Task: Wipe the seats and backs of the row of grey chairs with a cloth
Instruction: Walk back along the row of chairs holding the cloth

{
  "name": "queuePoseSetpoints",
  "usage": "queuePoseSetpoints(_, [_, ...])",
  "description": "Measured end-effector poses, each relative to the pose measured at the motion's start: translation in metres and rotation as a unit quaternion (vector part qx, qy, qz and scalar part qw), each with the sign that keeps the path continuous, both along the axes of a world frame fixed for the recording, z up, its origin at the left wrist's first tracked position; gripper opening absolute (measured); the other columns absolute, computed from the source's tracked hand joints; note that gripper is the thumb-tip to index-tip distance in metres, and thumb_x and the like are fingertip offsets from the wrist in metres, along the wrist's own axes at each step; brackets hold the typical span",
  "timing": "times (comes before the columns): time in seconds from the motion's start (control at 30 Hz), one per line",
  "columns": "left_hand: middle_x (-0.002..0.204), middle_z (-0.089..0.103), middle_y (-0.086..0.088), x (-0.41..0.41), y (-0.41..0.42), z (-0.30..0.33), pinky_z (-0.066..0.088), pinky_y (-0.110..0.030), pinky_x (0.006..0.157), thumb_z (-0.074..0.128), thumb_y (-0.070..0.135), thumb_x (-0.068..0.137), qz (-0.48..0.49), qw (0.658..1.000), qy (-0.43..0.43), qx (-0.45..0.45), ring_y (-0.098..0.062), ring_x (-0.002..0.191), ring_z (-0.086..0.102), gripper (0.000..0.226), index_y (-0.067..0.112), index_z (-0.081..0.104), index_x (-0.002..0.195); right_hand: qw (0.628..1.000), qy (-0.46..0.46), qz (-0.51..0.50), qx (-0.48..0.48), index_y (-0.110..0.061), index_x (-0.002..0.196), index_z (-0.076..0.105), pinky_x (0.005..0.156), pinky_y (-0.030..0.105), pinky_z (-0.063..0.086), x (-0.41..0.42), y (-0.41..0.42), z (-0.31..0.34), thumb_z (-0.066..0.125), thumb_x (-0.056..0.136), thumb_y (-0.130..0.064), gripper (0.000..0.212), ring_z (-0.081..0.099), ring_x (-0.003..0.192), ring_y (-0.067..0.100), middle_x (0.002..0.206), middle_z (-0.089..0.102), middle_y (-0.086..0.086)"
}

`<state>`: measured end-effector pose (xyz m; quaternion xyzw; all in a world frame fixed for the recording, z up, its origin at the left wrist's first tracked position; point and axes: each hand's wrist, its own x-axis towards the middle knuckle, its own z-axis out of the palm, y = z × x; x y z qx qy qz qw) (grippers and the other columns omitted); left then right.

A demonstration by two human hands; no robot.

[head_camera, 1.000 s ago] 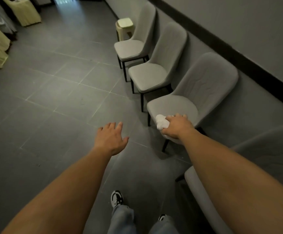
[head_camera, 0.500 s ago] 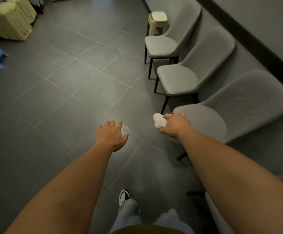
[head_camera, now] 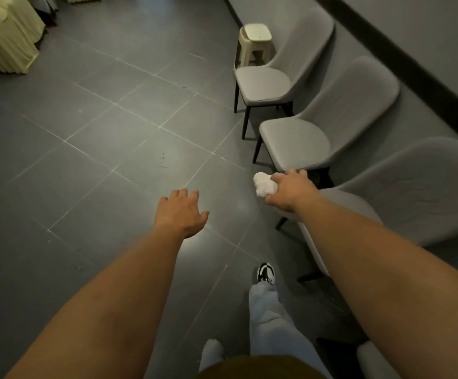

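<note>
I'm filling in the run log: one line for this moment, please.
right hand: holds white cloth off nearest chair front edge | left hand: open, empty

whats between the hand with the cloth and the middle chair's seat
Nothing. In the head view the right hand gripping the white cloth appears just short of the middle chair.

**Cloth in hand beside the grey chairs**

The right hand [head_camera: 289,191] grips a bunched white cloth [head_camera: 263,184] just off the front edge of the nearest chair [head_camera: 419,192]. The left hand [head_camera: 180,213] hovers over the tiled floor [head_camera: 99,149], fingers spread and relaxed. Two more grey chairs, the middle chair [head_camera: 304,143] and the far chair [head_camera: 263,83], line the wall. A cream plastic stool [head_camera: 255,36] stands beyond them. A black-and-white sneaker [head_camera: 266,272] steps forward.
</note>
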<state>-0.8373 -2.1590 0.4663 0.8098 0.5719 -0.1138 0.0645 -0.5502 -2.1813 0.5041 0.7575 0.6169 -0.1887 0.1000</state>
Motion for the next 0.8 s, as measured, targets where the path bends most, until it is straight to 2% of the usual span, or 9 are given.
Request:
queuePoseSetpoints(0.1, [0.148,0.041,-0.009,0.022,0.044,-0.003,0.036,-0.048,0.105,0.032,0.064,0.091,-0.01,1.0,0.006,0.011,-0.029,0.135,0.036,0.073,0.021,0.028,0.15,1.0,-0.013,0.004,-0.008,-0.029,0.144,0.045,0.098,0.044,0.04,0.024,0.048,-0.006,0.061,0.083,-0.061,0.07,0.038,0.123,0.037,0.133,0.047,0.012])
queuePoseSetpoints(0.3, [0.148,0.041,-0.009,0.066,0.142,0.0,0.036,-0.048,0.103,0.032,0.064,0.092,0.032,0.999,0.021,0.018,-0.029,0.135,0.036,0.072,0.021,0.028,0.15,1.0,0.007,0.026,-0.013,-0.029,0.141,0.047,0.096,0.046,0.043,0.074,0.154,-0.024,0.061,0.084,-0.06,0.067,0.037,0.124,0.035,0.132,0.045,0.011])
queuePoseSetpoints(0.43, [0.149,0.04,-0.009,0.105,0.197,0.006,0.035,-0.047,0.105,0.032,0.064,0.092,0.032,0.999,0.001,0.038,-0.028,0.137,0.034,0.073,0.022,0.027,0.15,0.999,0.005,0.042,-0.031,-0.027,0.138,0.049,0.094,0.045,0.043,0.097,0.227,-0.026,0.062,0.085,-0.059,0.064,0.035,0.126,0.036,0.131,0.044,0.012])
queuePoseSetpoints(0.6, [0.15,0.039,-0.009,0.121,0.256,0.012,0.035,-0.047,0.106,0.031,0.064,0.092,0.047,0.998,-0.009,0.028,-0.028,0.138,0.033,0.072,0.021,0.026,0.15,0.995,0.002,0.094,-0.041,-0.027,0.137,0.049,0.097,0.045,0.042,0.08,0.306,-0.031,0.061,0.084,-0.061,0.065,0.036,0.125,0.036,0.131,0.045,0.012])
queuePoseSetpoints(0.8, [0.149,0.039,-0.01,0.091,0.358,0.002,0.034,-0.047,0.104,0.033,0.063,0.092,0.061,0.998,0.009,0.013,-0.029,0.136,0.034,0.073,0.021,0.026,0.15,0.991,0.007,0.128,-0.041,-0.029,0.136,0.051,0.094,0.046,0.041,0.044,0.401,-0.041,0.06,0.08,-0.064,0.067,0.039,0.121,0.037,0.129,0.046,0.012])
